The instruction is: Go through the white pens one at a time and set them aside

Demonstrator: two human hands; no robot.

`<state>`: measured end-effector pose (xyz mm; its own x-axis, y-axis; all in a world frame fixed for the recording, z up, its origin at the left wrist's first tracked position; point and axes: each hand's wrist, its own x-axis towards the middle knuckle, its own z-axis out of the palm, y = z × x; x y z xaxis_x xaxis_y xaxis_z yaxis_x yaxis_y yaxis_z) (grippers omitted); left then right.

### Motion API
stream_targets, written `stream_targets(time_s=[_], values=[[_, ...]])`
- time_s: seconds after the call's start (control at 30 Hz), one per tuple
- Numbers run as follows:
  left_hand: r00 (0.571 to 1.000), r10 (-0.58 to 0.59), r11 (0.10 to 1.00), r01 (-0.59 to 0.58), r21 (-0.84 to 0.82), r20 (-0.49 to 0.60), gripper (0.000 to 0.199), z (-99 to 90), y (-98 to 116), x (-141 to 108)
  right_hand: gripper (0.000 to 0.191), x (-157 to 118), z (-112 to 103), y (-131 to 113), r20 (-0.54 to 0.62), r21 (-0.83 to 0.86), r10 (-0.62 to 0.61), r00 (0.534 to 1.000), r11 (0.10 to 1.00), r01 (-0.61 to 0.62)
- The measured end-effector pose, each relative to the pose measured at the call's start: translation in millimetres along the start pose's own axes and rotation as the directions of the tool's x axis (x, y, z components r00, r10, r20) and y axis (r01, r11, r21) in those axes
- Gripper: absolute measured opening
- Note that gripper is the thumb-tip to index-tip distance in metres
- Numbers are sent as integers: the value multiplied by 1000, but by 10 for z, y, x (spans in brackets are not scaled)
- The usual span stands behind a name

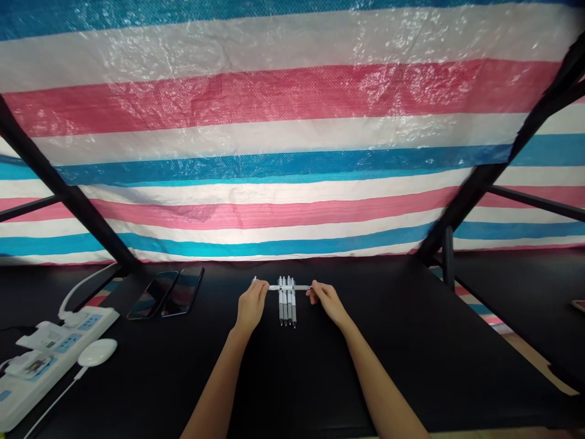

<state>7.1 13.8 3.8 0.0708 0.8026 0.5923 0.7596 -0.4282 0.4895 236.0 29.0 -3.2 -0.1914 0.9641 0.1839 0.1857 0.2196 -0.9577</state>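
Note:
Several white pens with grey grips (287, 305) lie side by side on the black table (301, 378), their tips toward me. Across their upper part runs a thin white strip or pen-like piece (300, 288); its exact kind is hard to tell. My left hand (252, 303) pinches its left end, and a small white tip shows above the fingers. At the right end, my right hand (326, 299) holds it between thumb and fingers.
Two dark phones (153, 296) lie at the left back. Nearer on the left are a white power strip (59, 360) with plugs and a round white charger (97, 352) on a cable. Black metal posts (484, 171) and a striped tarp (283, 207) stand behind.

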Motion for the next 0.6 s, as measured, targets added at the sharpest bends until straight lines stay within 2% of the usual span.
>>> stream_targets(time_s=[0.13,0.33,0.47,0.6], values=[[999,15,1000,-14,-9,29,33,10,10,-11,53,-4,-17,13,36,-88,-9,999,996,12],[999,-16,1000,15,13,29,33,-17,-37,10,33,-1,-25,28,39,-31,-45,998,998,46],[999,-22,1000,22,7,44,33,-18,-42,21,35,1,1,40,41,-55,-37,998,998,39],[998,-5,999,7,-36,61,31,2,-34,20,48,-15,16,13,42,-226,-3,999,974,12]])
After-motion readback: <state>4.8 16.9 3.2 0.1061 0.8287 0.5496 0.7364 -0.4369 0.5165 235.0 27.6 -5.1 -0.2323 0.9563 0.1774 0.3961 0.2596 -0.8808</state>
